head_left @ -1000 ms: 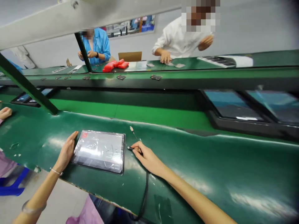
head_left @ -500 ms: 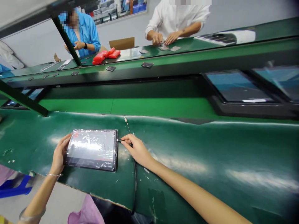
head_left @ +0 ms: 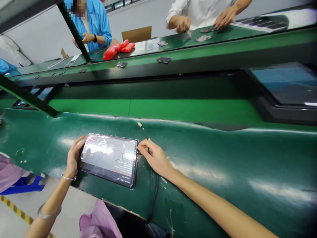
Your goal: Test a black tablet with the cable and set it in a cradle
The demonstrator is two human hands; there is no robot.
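Your left hand (head_left: 75, 157) is loosely open, fingers stretched out along the left edge of the tablet (head_left: 109, 158) and touching it; where your thumb sits is hidden from sight. Your right hand (head_left: 155, 158) is nearly closed, thumb and fingers pinched on the end of a black cable (head_left: 155, 190), right up against the tablet's right edge. Your fingers cover the tip, so you cannot tell from here whether it is seated in the tablet. The tablet is on the green bench (head_left: 210, 158) between your two hands, near the front edge, screen up and lit, with a shiny clear film over it and a red mark near its upper left corner. The cable runs down from your right hand toward the front edge of the bench, while a white plug (head_left: 140, 125) on a thin lead lies just beyond that hand. Past the bench, a green belt (head_left: 158, 110) runs across your view, with a dark tray (head_left: 274, 110) on it at the right. On the far counter, red packets (head_left: 119, 50) sit near a cardboard box (head_left: 137, 33); a person in blue (head_left: 102, 28) and a person in white (head_left: 201, 15) are behind that counter.
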